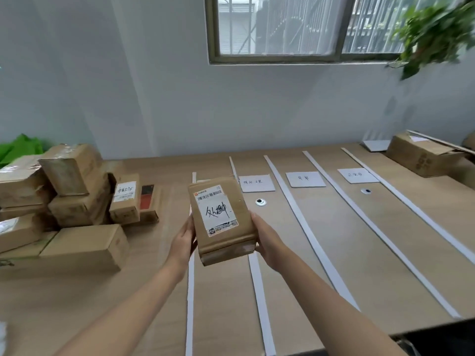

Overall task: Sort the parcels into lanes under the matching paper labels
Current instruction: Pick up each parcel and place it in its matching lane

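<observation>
You hold one parcel (222, 220) up off the table (334, 253), above the leftmost lane. Your left hand (183, 240) clasps its left edge, your right hand (267, 242) its right edge and lower corner; both are closed on the box. Its face is turned up toward you: a white shipping sticker with a barcode and black handwriting, not legible enough to read.

White strips (308, 232) mark off lanes running away from you. Three paper labels lie at the far ends: left label (256, 183), middle label (305, 179), right label (357, 175). Writing on each is too faint to make out. The held parcel covers the head of the leftmost lane.

Unsorted pile of boxes (74, 196) sits on the table to your left, well apart from the lanes. One open carton (421, 156) stands at the far right, beyond the last strip. Lanes themselves hold no parcels.
</observation>
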`<state>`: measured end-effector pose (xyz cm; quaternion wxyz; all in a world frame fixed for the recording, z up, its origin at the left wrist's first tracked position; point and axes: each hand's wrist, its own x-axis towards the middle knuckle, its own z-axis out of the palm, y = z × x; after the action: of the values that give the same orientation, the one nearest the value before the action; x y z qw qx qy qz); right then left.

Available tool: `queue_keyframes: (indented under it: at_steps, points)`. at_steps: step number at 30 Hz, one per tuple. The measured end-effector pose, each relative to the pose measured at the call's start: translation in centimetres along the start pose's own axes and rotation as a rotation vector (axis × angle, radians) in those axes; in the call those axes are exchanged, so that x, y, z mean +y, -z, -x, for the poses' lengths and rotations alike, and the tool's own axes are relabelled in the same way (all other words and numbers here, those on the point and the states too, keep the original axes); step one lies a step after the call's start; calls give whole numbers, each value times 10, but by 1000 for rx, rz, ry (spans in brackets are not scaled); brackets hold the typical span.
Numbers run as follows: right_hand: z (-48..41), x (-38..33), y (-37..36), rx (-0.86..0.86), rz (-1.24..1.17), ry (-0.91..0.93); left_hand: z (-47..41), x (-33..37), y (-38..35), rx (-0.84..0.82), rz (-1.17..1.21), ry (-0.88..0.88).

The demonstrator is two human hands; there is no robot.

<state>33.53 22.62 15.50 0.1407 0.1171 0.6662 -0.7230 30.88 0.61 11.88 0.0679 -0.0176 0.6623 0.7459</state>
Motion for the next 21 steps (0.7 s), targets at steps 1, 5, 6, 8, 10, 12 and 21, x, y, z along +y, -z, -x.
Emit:
queue_keyframes:
  at_steps: [1,5,6,8,10,12,21]
  points:
    - [3,4,7,17,-1,-3,1,-1,-8,-28,7,18]
    - [0,20,25,73,-19,-33,2,-9,-29,-123,-8,46]
    - [-4,24,26,80,-15,-43,1,-11,-30,-131,-13,52]
    - [-9,30,22,82,-7,-48,-3,-18,-25,-132,-17,79]
    - [-19,39,15,68,-8,-62,-9,-27,-17,-126,-11,106]
    - [-32,52,7,50,-5,-84,-18,-38,-6,-111,1,136]
    - [-131,127,-28,43,117,-245,-86,-111,57,-59,-91,380]
